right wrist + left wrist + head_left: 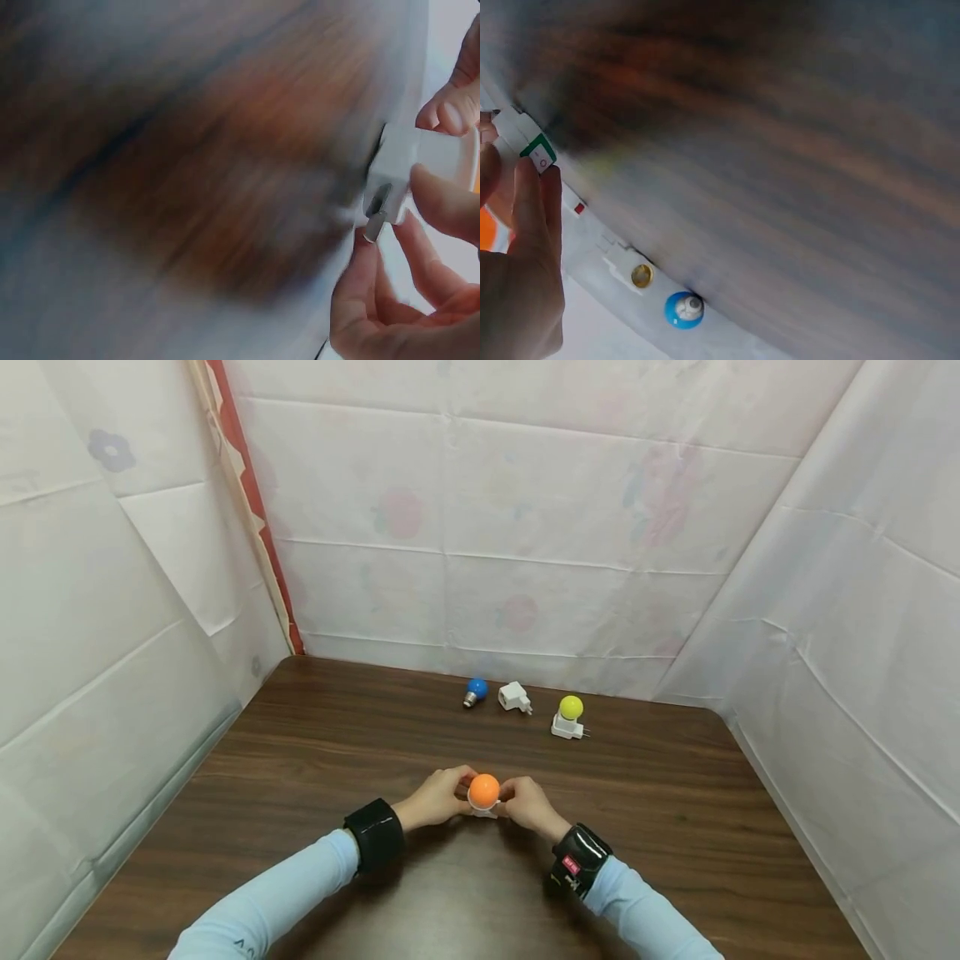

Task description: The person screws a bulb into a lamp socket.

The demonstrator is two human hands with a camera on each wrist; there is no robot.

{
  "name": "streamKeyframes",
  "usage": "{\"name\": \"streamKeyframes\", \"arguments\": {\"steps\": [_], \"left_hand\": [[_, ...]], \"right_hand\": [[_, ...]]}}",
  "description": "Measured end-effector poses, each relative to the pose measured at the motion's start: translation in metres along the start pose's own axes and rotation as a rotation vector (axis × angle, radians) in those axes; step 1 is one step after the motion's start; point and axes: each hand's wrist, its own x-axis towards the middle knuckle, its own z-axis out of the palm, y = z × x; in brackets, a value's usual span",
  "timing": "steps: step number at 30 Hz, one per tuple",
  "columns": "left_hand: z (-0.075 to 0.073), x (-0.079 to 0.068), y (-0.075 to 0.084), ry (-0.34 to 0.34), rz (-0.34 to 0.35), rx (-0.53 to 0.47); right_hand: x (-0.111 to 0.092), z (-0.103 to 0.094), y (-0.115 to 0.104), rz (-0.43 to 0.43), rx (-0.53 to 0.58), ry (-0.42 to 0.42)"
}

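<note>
In the head view, an orange bulb (pixel 483 790) stands upright in a white plug-in lamp socket (pixel 484 814) at the middle of the table. My left hand (pixel 435 797) holds the socket from the left, thumb and fingers about its side. From the right, my right hand (pixel 529 804) pinches the same socket. A green-edged switch (pixel 540 154) on it shows by the left fingertips in the left wrist view. In the right wrist view, right fingertips touch a metal prong (pixel 375 226) and the white socket body (pixel 396 159). The bulb is mostly out of both wrist views.
Toward the table's back edge lie a blue bulb (pixel 477 687) with a metal screw base and a bare white plug-in socket (pixel 513 696). Right of them, a yellow bulb (pixel 571 707) sits in another white socket (pixel 565 727). White sheeting (pixel 480 527) hangs around the wooden table (pixel 300 760).
</note>
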Motion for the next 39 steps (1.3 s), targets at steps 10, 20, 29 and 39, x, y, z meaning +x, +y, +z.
{"name": "streamKeyframes", "arguments": {"steps": [10, 20, 29, 39], "left_hand": [[0.015, 0.021, 0.010, 0.036, -0.033, 0.142], [0.042, 0.075, 0.021, 0.006, -0.138, -0.148], [0.062, 0.104, 0.022, -0.044, -0.212, -0.464], [0.059, 0.117, 0.022, -0.035, -0.199, -0.475]], "right_hand": [[-0.005, -0.014, 0.007, -0.037, -0.202, 0.093], [0.004, -0.044, 0.037, 0.098, -0.215, 0.260], [0.020, -0.062, 0.060, 0.149, -0.246, 0.377], [0.034, -0.069, 0.059, 0.162, -0.225, 0.382]]}}
